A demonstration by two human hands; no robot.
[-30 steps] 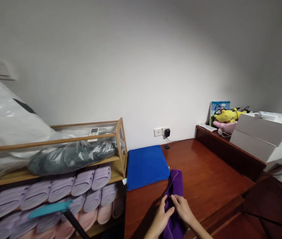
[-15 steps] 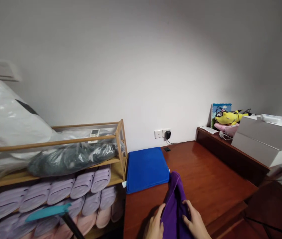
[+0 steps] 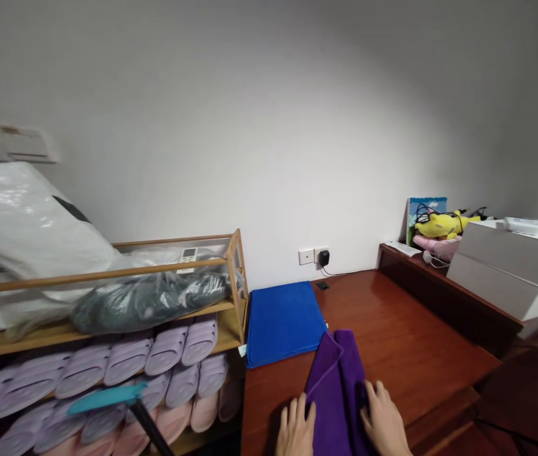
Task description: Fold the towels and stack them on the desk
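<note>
A purple cloth, folded lengthwise with its long sides turned inward, lies on the reddish-brown wooden table. My left hand rests at its left edge, fingers spread and the thumb touching the cloth. On the opposite edge sits my right hand, fingers apart, with thumb and fingertips against the fabric. Just beyond the cloth's far end lies a flat, folded blue cloth; the two meet at a corner. The near end of the purple cloth runs out of the picture.
To the left stands a wooden rack with lilac slippers, plastic-wrapped items and a remote. A blue-headed tool leans before it. White boxes and a yellow plush toy occupy the raised ledge. A black plug is in the wall.
The purple cloth's raised, bunched far end now lies flatter, its folded sides side by side. Both hands have loosened from pinching the edges and spread on them. The view shifted slightly left.
</note>
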